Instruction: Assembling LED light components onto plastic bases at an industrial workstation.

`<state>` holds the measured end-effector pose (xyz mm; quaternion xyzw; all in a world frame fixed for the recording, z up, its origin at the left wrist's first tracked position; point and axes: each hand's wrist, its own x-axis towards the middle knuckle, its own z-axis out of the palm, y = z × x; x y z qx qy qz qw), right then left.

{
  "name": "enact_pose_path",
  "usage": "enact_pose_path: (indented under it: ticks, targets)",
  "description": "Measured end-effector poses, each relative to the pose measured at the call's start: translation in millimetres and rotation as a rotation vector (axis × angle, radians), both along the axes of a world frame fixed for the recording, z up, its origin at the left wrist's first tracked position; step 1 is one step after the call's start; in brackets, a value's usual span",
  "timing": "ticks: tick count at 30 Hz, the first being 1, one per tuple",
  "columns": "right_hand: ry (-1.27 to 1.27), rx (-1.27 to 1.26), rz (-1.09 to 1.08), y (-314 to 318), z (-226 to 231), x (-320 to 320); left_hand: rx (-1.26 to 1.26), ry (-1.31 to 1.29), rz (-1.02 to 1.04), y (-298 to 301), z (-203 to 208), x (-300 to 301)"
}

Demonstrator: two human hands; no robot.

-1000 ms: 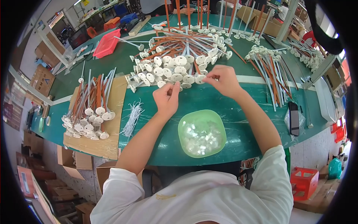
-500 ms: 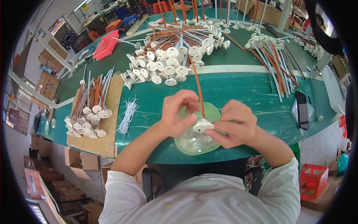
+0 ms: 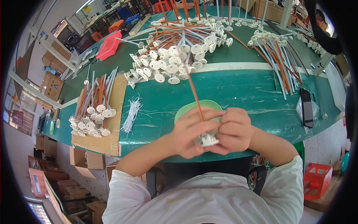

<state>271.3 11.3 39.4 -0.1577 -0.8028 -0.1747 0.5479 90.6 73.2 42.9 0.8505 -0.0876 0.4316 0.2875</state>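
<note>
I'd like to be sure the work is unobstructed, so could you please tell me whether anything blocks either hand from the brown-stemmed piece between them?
Nothing visible does: the left hand and right hand are at the white base of the brown-stemmed piece. The green bowl is partly hidden behind them, not between.
</note>
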Motion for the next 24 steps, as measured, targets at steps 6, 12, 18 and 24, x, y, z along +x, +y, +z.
enact_pose_path:
  ticks: [6,12,18,24]
  targets:
    - [0.007,-0.028,-0.068,1,-5,-6,0.088,-0.113,0.17,-3,8,-2]
    - [0.034,-0.16,-0.188,10,4,-1,-0.164,0.048,0.379,7,6,-2]
    - [0.052,-0.173,-0.075,10,-1,-2,0.093,-0.018,0.421,11,7,-2]
    - [0.12,-0.161,-0.094,10,-4,-1,0.103,-0.127,0.281,16,2,-6]
